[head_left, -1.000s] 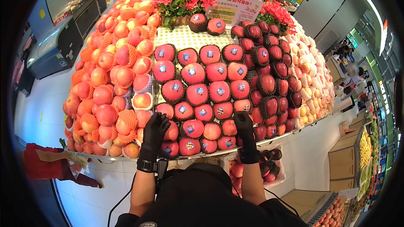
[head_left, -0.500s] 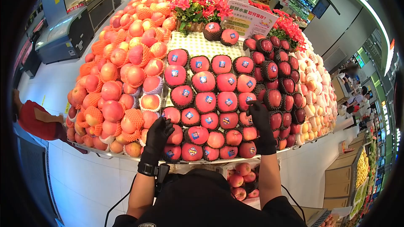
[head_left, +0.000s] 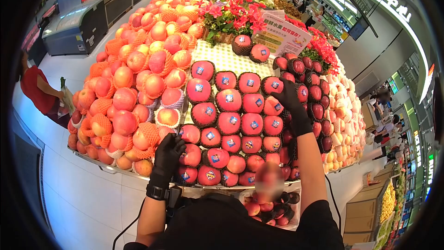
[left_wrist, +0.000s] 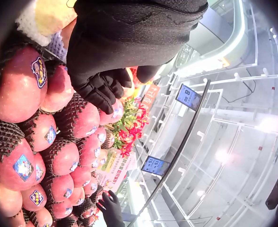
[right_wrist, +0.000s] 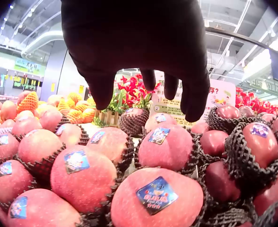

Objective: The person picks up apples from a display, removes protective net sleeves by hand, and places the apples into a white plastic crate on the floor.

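Note:
Rows of red apples [head_left: 230,124] with blue stickers sit in black foam nets on the display. My right hand [head_left: 295,109], in a black glove, reaches to the back right of these rows. In the right wrist view its fingers [right_wrist: 195,101] hang spread and downward, just above a stickered apple [right_wrist: 165,147], with nothing between them. My left hand [head_left: 169,155], also gloved, stays at the front left corner of the rows beside the nearest apples. Its fingers [left_wrist: 99,92] are loosely bent, and no held thing shows.
Orange-netted apples [head_left: 124,99] heap up on the left; dark red apples [head_left: 315,93] and pale netted fruit [head_left: 342,115] lie right. Behind stand red flowers [head_left: 233,16] and a sign [head_left: 283,34]. A crate of apples [head_left: 296,199] is below the front edge. A person in red [head_left: 39,90] stands at left.
My right hand has moved forward from the front right of the apple rows to their back right. My left hand stays near the front left corner. The head view has shifted, and its contents sit farther right.

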### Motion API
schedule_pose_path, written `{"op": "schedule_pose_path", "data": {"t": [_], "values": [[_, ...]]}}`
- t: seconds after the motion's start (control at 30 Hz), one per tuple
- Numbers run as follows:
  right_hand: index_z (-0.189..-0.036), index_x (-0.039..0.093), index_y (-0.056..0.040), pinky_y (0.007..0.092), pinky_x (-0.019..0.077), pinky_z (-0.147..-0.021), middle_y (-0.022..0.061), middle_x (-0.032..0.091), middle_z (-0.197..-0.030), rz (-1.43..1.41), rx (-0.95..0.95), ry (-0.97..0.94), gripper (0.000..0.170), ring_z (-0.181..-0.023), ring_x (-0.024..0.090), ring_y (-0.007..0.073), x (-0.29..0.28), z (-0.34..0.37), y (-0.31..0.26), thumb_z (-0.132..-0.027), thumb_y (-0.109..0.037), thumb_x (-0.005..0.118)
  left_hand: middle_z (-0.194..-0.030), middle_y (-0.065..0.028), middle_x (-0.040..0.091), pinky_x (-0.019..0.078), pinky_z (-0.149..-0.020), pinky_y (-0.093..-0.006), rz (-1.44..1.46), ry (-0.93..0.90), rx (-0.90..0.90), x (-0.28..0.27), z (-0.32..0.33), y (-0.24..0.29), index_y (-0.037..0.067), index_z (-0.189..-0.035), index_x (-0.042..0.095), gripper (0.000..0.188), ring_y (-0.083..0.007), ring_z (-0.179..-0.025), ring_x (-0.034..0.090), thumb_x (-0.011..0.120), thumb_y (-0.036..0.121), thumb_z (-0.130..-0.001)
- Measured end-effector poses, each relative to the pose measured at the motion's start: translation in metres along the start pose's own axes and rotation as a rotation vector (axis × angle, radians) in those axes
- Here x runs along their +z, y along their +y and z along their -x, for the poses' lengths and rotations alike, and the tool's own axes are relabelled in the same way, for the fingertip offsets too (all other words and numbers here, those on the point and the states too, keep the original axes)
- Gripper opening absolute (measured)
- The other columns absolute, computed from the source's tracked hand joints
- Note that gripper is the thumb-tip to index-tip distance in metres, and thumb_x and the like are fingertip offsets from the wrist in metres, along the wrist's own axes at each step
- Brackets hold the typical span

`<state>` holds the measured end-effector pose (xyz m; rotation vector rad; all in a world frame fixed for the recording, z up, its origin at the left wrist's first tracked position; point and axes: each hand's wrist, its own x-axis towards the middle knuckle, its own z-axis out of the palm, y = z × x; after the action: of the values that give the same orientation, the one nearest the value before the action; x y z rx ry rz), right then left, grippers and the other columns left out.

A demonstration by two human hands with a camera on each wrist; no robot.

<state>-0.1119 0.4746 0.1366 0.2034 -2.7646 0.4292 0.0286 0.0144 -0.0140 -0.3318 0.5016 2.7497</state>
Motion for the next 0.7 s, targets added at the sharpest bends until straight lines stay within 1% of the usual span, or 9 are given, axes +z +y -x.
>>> {"op": "schedule_pose_path", "data": {"t": [0.03, 0.17, 0.3, 0.4, 0.47, 0.5, 0.6, 0.67, 0.7], "values": [[-0.128, 0.047, -0.0048, 0.0453, 0.0451, -0.093, 0.0226, 0.051, -0.120, 0.012, -0.013, 0.050, 0.072, -0.113, 0.051, 0.0394, 0.004, -0.010, 0.004, -0.067, -0.023, 0.080, -0.101, -0.0083, 0.062, 0.0478, -0.084, -0.0352, 0.014, -0.003, 0.003, 0.002, 0.000, 0.001, 0.009, -0.106, 0.058, 0.021, -0.0209, -0.091, 0.058, 0.056, 0.027, -0.095], [-0.131, 0.044, -0.0051, 0.0434, 0.0470, -0.093, 0.0234, 0.051, -0.122, 0.010, -0.142, 0.035, 0.078, -0.113, 0.053, 0.0385, 0.014, -0.057, 0.031, -0.065, -0.026, 0.081, -0.100, -0.0087, 0.061, 0.0480, -0.084, -0.0351, 0.075, -0.042, 0.014, 0.008, 0.001, 0.003, 0.008, -0.105, 0.057, 0.021, -0.0210, -0.091, 0.058, 0.055, 0.026, -0.095], [-0.134, 0.043, -0.0050, 0.0434, 0.0473, -0.093, 0.0233, 0.053, -0.119, 0.088, -0.065, -0.060, 0.083, -0.111, 0.054, 0.0393, 0.024, -0.101, 0.042, -0.064, -0.028, 0.081, -0.103, -0.0104, 0.060, 0.0477, -0.085, -0.0349, 0.164, -0.090, 0.007, 0.007, -0.005, 0.007, 0.006, -0.106, 0.056, 0.022, -0.0220, -0.092, 0.057, 0.054, 0.025, -0.095], [-0.134, 0.043, -0.0055, 0.0435, 0.0471, -0.094, 0.0247, 0.053, -0.117, 0.170, -0.115, -0.062, 0.081, -0.111, 0.054, 0.0398, 0.032, -0.129, 0.047, -0.066, -0.029, 0.080, -0.106, -0.0108, 0.060, 0.0443, -0.088, -0.0368, 0.159, -0.063, 0.076, 0.013, -0.008, 0.008, 0.006, -0.108, 0.057, 0.020, -0.0232, -0.099, 0.054, 0.054, 0.021, -0.095], [-0.135, 0.042, -0.0064, 0.0428, 0.0472, -0.094, 0.0268, 0.050, -0.121, 0.196, -0.007, -0.105, 0.081, -0.111, 0.053, 0.0404, 0.041, -0.147, 0.051, -0.068, -0.032, 0.079, -0.108, -0.0110, 0.058, 0.0442, -0.089, -0.0375, 0.065, -0.062, 0.123, 0.021, -0.009, 0.009, 0.006, -0.110, 0.055, 0.021, -0.0235, -0.100, 0.054, 0.054, 0.020, -0.095], [-0.135, 0.042, -0.0063, 0.0428, 0.0473, -0.094, 0.0268, 0.049, -0.122, 0.194, -0.009, -0.104, 0.082, -0.111, 0.054, 0.0405, 0.045, -0.157, 0.053, -0.068, -0.033, 0.079, -0.109, -0.0112, 0.057, 0.0441, -0.090, -0.0378, 0.016, -0.062, 0.146, 0.024, -0.010, 0.011, 0.006, -0.111, 0.054, 0.022, -0.0236, -0.101, 0.053, 0.053, 0.020, -0.095], [-0.132, 0.046, -0.0046, 0.0426, 0.0454, -0.096, 0.0267, 0.051, -0.123, 0.178, 0.040, -0.125, 0.077, -0.113, 0.053, 0.0385, 0.055, -0.183, 0.054, -0.067, -0.027, 0.080, -0.108, -0.0113, 0.056, 0.0446, -0.090, -0.0381, 0.209, -0.061, 0.042, 0.028, -0.014, 0.016, 0.005, -0.113, 0.052, 0.023, -0.0238, -0.104, 0.053, 0.052, 0.019, -0.095], [-0.132, 0.046, -0.0040, 0.0420, 0.0458, -0.095, 0.0267, 0.051, -0.122, 0.189, 0.026, -0.158, 0.078, -0.112, 0.054, 0.0394, 0.055, -0.196, 0.047, -0.066, -0.028, 0.080, -0.109, -0.0115, 0.056, 0.0457, -0.088, -0.0369, 0.157, -0.071, 0.080, 0.028, -0.019, 0.014, 0.006, -0.110, 0.053, 0.022, -0.0228, -0.098, 0.055, 0.050, 0.023, -0.097], [-0.134, 0.045, -0.0040, 0.0418, 0.0468, -0.095, 0.0283, 0.048, -0.123, 0.239, 0.083, -0.139, 0.084, -0.109, 0.055, 0.0415, 0.059, -0.203, 0.047, -0.063, -0.030, 0.081, -0.109, -0.0117, 0.057, 0.0462, -0.086, -0.0363, 0.129, -0.078, 0.098, 0.028, -0.022, 0.013, 0.007, -0.109, 0.054, 0.022, -0.0223, -0.096, 0.056, 0.048, 0.025, -0.098]]}}
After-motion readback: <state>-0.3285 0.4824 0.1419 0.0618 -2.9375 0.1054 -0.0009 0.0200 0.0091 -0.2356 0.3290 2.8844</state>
